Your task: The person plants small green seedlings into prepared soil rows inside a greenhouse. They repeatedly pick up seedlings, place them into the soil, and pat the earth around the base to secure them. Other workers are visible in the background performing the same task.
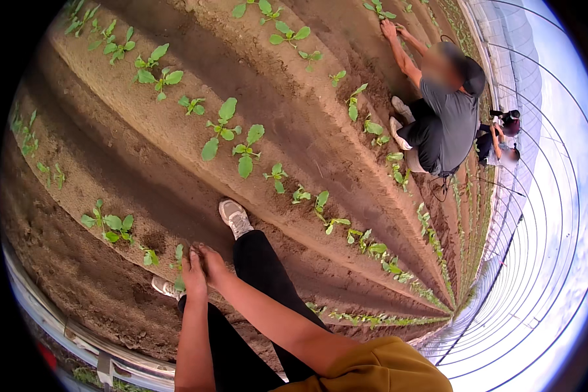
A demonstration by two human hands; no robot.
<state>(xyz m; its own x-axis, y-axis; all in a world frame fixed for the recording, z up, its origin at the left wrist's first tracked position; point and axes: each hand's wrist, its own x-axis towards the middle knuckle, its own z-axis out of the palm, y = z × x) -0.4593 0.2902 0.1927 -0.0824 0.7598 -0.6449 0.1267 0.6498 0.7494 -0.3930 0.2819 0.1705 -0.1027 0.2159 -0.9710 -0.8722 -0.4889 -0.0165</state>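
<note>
My left hand (194, 274) and my right hand (211, 262) are close together, side by side, low over the nearest soil ridge. Beside the left hand, green leaves of a young plant (179, 252) show, partly hidden by the hand. What lies between the palms and fingers is hidden, so a grip cannot be made out. Just beyond the hands on the same ridge stand a small seedling (149, 257) and a larger leafy seedling (119, 226). My two shoes rest on the soil on either side of the ridge.
Long ridges with rows of seedlings (220, 128) run across the view. A co-worker (451, 117) squats at upper right, hands at a plant. Two more people (502, 134) are farther off. A metal rail (127, 365) edges the lower left; greenhouse hoops curve at right.
</note>
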